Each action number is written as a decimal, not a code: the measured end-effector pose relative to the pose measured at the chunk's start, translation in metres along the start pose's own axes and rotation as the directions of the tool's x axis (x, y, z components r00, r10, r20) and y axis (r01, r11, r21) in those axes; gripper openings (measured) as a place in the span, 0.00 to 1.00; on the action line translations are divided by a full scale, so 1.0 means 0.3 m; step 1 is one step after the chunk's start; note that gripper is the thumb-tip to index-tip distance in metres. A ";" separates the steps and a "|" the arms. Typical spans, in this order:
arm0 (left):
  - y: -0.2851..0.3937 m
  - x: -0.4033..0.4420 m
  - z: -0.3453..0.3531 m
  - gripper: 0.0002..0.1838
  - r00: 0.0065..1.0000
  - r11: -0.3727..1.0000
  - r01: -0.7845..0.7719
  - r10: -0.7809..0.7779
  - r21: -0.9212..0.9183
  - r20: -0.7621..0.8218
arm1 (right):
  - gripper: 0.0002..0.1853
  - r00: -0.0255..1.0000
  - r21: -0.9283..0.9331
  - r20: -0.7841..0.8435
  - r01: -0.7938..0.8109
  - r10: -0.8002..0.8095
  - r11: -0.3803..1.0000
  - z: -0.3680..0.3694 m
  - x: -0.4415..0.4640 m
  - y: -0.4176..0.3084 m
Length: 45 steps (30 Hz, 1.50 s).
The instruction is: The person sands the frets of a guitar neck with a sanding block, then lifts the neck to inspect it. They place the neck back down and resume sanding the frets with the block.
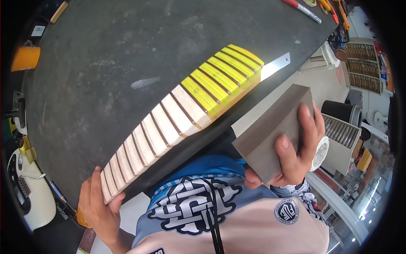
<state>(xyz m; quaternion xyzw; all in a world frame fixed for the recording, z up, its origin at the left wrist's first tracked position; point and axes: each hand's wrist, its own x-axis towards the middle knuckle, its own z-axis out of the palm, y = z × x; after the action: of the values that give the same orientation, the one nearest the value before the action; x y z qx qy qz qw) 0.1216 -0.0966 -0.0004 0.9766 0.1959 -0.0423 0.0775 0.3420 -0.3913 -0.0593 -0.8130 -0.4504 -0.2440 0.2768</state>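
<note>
A guitar neck (163,122) lies slantwise along the bench's near edge, its dark fret lines showing between strips of tape. Pale tape covers the nearer part, and yellow tape (211,78) covers the far end. My left hand (99,207) grips the near end, fingers on the far side and thumb on the near edge. Off to the right, my right hand (302,152) holds a grey-brown rectangular block (266,137), which looks like a sanding block. It is raised and tilted in front of my body, apart from the neck. A metal ruler (277,67) pokes out past the yellow-taped end.
The dark bench top (105,80) bears a few pale smudges. At its far right edge lies a red and white marker (302,10). A cream guitar body (40,194) is at the left. Behind my right hand are a black bin (340,112) and shelving (363,67).
</note>
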 end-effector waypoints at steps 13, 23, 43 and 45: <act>-0.003 0.008 0.001 0.45 0.999 0.999 -0.032 0.032 -0.003 -0.021 | 0.34 0.993 0.084 -0.015 0.114 -0.113 0.990 0.162 0.248 0.021; 0.000 0.010 0.004 0.45 0.998 0.999 -0.044 0.043 -0.027 -0.036 | 0.36 0.983 -0.004 -0.009 0.186 -0.186 0.983 0.172 0.255 0.044; 0.009 0.010 -0.010 0.43 1.000 0.998 -0.006 0.008 -0.055 0.020 | 0.33 0.979 -0.006 -0.030 0.200 -0.200 0.980 0.184 0.251 0.033; 0.005 0.012 -0.012 0.43 1.000 0.998 -0.007 0.008 -0.068 0.020 | 0.33 0.990 0.009 0.007 0.143 -0.143 0.990 0.136 0.202 0.006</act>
<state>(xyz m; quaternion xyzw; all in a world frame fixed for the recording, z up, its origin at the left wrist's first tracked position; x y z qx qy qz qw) 0.1258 -0.0960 0.0028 0.9737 0.1927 -0.0452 0.1127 0.3783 -0.3285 -0.0501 -0.7785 -0.5096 -0.2582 0.2601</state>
